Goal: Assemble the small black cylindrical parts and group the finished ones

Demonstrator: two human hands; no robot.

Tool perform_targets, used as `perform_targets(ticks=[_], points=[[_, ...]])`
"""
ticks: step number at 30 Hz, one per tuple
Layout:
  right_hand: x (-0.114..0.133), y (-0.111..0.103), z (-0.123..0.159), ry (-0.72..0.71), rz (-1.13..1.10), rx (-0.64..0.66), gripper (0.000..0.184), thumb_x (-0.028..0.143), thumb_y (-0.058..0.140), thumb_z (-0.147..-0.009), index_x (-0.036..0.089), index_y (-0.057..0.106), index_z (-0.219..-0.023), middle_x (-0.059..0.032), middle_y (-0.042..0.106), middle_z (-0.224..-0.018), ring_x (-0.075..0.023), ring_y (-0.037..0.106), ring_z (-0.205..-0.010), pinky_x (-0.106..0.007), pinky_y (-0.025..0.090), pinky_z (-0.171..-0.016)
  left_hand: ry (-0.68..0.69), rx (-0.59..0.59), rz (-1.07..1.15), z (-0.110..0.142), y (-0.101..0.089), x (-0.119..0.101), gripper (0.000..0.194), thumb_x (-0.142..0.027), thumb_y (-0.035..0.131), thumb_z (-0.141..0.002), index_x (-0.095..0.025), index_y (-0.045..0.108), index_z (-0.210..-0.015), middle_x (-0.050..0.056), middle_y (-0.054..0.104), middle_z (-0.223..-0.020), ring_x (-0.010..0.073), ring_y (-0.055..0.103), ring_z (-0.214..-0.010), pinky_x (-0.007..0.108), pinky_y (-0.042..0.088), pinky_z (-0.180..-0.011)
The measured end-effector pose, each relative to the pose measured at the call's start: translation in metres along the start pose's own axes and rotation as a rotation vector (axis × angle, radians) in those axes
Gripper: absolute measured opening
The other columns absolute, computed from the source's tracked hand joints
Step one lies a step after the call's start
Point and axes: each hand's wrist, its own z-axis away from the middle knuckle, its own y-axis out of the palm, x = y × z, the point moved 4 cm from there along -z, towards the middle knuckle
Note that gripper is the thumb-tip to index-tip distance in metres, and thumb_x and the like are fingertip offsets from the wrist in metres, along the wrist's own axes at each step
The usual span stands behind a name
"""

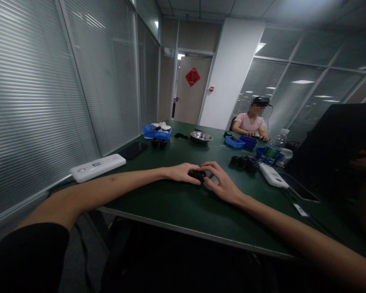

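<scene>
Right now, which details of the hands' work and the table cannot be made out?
In the head view:
Black object: partly hidden by the left hand and right hand.
Bottle: label text too small and blurred.
Right arm: upper part cut off by the picture's right edge.

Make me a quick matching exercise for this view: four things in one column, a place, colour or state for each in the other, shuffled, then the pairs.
1. black object
2. metal bowl
3. red sign
4. clear bottle

A. fixed on the door
B. has a white cap
C. between the left hand and right hand
D. round, silver-coloured

Pairs: 1-C, 2-D, 3-A, 4-B
</scene>
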Motion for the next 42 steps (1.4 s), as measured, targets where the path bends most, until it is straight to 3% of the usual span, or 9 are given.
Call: perform_targets(ticks=[6,13,18,24,30,36,42], points=[[-0.003,-0.0006,-0.0002,0.046,0.013,-0.049,0.026,0.036,0.063,-0.096,0.026,0.062,-0.12,-0.0108,0.055,-0.13,-0.028,0.058,-0.119,-0.042,0.06,-0.084,0.002,0.001,-0.023,-0.0002,-0.0002,-0.0002,0.047,-0.048,0.073,-0.085,-0.013,0.065,-0.117,0.005,0.062,-0.101,0.0192,0.058,-0.091,0.029,0.042,-0.078],[0.0002,-0.0002,-0.0001,-0.01,0.014,-0.008,0.029,0.028,0.056,-0.099,0.028,0.061,-0.127,-0.0105,0.055,-0.13,-0.0277,0.057,-0.121,-0.046,0.057,-0.092,0.005,0.0,0.012,0.0,0.0001,-0.0005,0.048,-0.044,0.073,-0.086,-0.013,0.063,-0.122,0.006,0.064,-0.109,0.0204,0.059,-0.098,0.03,0.043,-0.084],[-0.0032,-0.0007,-0.0009,0.041,0.025,-0.046,0.027,0.035,0.062,-0.096,0.026,0.063,-0.121,-0.0108,0.055,-0.129,-0.0282,0.058,-0.119,-0.042,0.06,-0.083,0.005,0.001,-0.019,0.0001,-0.0003,-0.0011,0.047,-0.045,0.073,-0.086,-0.013,0.065,-0.119,0.006,0.064,-0.104,0.02,0.059,-0.094,0.029,0.043,-0.08],[0.0014,-0.0006,-0.0003,-0.018,0.005,0.0,0.03,0.028,0.054,-0.1,0.028,0.062,-0.129,-0.0105,0.055,-0.13,-0.0282,0.057,-0.123,-0.047,0.057,-0.095,0.014,-0.004,-0.011,0.0007,-0.0008,-0.0023,0.05,-0.046,0.072,-0.087,-0.014,0.063,-0.125,0.008,0.065,-0.113,0.0207,0.06,-0.101,0.03,0.043,-0.085],[-0.0031,-0.0012,-0.0005,0.047,0.011,-0.049,0.026,0.035,0.062,-0.097,0.027,0.064,-0.122,-0.0105,0.055,-0.129,-0.0281,0.059,-0.118,-0.042,0.06,-0.084,0.0,0.001,-0.037,0.0005,-0.001,-0.0025,0.048,-0.047,0.072,-0.086,-0.012,0.065,-0.118,0.006,0.064,-0.103,0.0195,0.059,-0.092,0.029,0.043,-0.079],[0.0019,-0.0008,-0.0002,-0.022,0.007,0.007,0.031,0.026,0.054,-0.1,0.029,0.063,-0.13,-0.0098,0.055,-0.131,-0.0276,0.056,-0.123,-0.048,0.054,-0.1,0.031,0.002,0.007,0.0002,-0.0003,0.001,0.049,-0.043,0.073,-0.087,-0.015,0.063,-0.126,0.008,0.066,-0.116,0.0218,0.061,-0.104,0.032,0.045,-0.089],[-0.0035,-0.01,0.0008,0.042,0.026,-0.181,0.023,0.03,0.053,-0.102,0.024,0.067,-0.119,-0.0095,0.066,-0.115,-0.025,0.065,-0.104,-0.042,0.056,-0.088,-0.011,-0.003,0.0,0.0,-0.0002,0.0031,0.052,-0.046,0.074,-0.085,-0.013,0.064,-0.123,0.009,0.066,-0.114,0.0218,0.062,-0.103,0.031,0.046,-0.087]])
